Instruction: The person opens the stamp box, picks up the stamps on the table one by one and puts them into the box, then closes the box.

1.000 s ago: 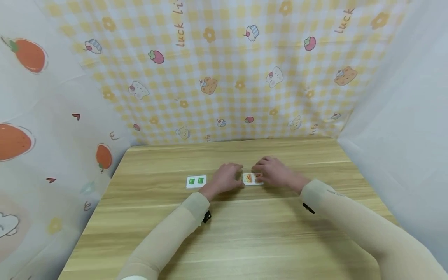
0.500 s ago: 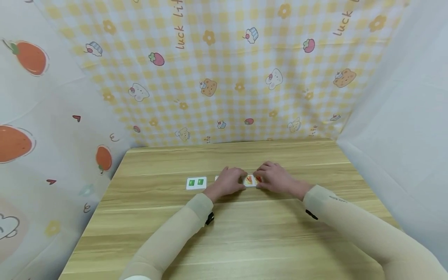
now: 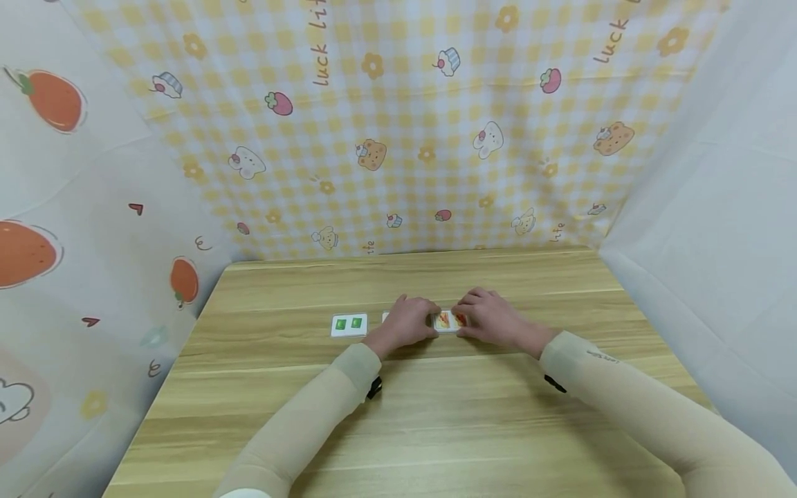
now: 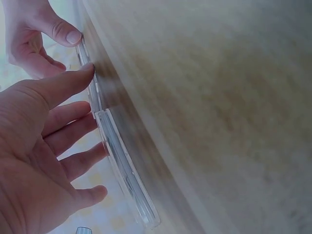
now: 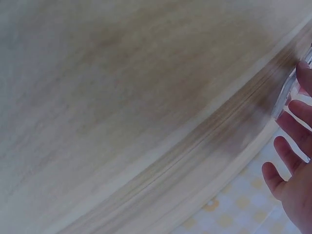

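Note:
A white food picture card, with orange and red drawings, lies flat on the wooden table. My left hand pinches its left end, thumb at the near edge and fingers at the far edge. At the other end, my right hand pinches the card the same way, covering part of the red drawing. The left wrist view shows clear, thick side edges on the held card and on another card beside it. Most of a white card is hidden under my left hand.
To the left lies a white card with two green pictures, in line with the others. A yellow checked cloth hangs behind the table's far edge. White cloths hang at both sides.
My left hand has shifted slightly right and its fingertips have come onto the card's end. My right hand has moved slightly left. A white card's edge now shows left of my left hand.

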A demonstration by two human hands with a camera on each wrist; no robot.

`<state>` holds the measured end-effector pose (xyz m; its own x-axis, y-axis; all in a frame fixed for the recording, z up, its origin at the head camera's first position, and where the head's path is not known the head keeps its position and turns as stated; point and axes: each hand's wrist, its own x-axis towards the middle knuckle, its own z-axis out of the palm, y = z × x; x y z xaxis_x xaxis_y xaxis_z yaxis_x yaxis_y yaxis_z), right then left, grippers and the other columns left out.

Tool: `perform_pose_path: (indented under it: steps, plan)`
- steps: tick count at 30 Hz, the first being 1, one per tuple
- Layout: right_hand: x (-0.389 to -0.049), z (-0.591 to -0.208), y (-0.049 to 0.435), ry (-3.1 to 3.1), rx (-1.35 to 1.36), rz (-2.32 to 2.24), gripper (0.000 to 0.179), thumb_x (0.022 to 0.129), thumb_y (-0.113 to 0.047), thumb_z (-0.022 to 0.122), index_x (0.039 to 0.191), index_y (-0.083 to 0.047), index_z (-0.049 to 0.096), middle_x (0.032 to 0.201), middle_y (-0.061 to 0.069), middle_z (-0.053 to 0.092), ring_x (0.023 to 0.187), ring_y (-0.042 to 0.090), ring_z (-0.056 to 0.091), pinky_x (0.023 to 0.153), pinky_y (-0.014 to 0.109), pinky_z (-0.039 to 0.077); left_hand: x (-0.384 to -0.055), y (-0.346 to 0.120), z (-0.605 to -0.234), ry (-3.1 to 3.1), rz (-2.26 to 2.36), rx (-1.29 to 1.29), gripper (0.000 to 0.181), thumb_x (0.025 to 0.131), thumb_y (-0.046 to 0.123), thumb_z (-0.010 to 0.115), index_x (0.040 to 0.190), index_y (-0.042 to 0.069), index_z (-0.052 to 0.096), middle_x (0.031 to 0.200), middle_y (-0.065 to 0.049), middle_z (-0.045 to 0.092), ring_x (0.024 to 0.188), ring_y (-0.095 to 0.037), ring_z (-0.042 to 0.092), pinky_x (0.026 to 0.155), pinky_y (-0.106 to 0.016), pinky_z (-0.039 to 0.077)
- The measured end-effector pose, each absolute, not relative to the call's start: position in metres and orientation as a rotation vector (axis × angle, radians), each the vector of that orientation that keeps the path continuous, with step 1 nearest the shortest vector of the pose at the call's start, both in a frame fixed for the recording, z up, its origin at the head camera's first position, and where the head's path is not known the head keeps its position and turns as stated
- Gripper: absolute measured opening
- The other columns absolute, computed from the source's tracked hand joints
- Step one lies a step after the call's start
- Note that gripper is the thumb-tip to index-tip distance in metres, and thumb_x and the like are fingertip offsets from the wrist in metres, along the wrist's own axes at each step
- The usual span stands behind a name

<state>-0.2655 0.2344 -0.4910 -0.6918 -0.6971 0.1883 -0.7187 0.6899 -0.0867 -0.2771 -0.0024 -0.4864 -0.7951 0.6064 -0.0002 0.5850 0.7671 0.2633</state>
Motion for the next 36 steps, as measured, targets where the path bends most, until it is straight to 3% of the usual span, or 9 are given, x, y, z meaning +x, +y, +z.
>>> perform_pose_path:
  steps: [13,22,28,32,36]
  plan:
    - [-0.264,-0.486,0.233,-2.791,1.119,0.271,0.047,0.085,-0.040,0.081,0.120,-0.009,0.073,0.116,0.004,0.070,0.113,0.027,0.057,0.091,0.049,0.051,-0.275,0.005,-0.481,2.913,0.349,0.967,0.045,0.085,0.041,0.082,0.124,0.019,0.074,0.121,0.005,0.071,0.113,-0.020,0.064,0.107,-0.059,0.034]
    - [-0.266,-0.489,0.231,-2.788,1.105,0.291,0.046,0.083,-0.038,0.084,0.118,-0.009,0.075,0.113,0.004,0.072,0.110,0.027,0.060,0.090,0.045,0.052,-0.277,0.009,-0.477,2.904,0.296,0.922,0.045,0.081,0.040,0.085,0.121,0.021,0.076,0.119,0.005,0.072,0.112,-0.021,0.065,0.107,-0.066,0.030]
    - [-0.267,-0.489,0.228,-2.832,1.046,0.271,0.043,0.084,-0.037,0.083,0.117,-0.012,0.074,0.119,0.005,0.071,0.111,0.029,0.060,0.088,0.047,0.053,-0.279,0.005,-0.477,2.902,0.347,0.900,0.048,0.081,0.041,0.085,0.124,0.021,0.074,0.119,0.004,0.072,0.109,-0.019,0.064,0.100,-0.057,0.038]
    - [-0.265,-0.485,0.227,-2.852,0.999,0.271,0.043,0.084,-0.037,0.083,0.118,-0.011,0.074,0.122,0.007,0.069,0.113,0.033,0.060,0.086,0.049,0.054,-0.279,0.002,-0.474,2.858,0.396,0.897,0.055,0.086,0.043,0.079,0.135,0.021,0.067,0.133,0.001,0.065,0.123,-0.023,0.057,0.104,-0.065,0.031]
    - [-0.261,-0.480,0.229,-2.830,0.939,0.285,0.050,0.084,-0.041,0.082,0.120,-0.008,0.073,0.126,0.013,0.066,0.117,0.039,0.058,0.088,0.058,0.051,-0.272,-0.002,-0.462,2.824,0.451,0.889,0.061,0.093,0.045,0.071,0.146,0.021,0.055,0.151,-0.003,0.049,0.141,-0.032,0.039,0.105,-0.076,0.020]
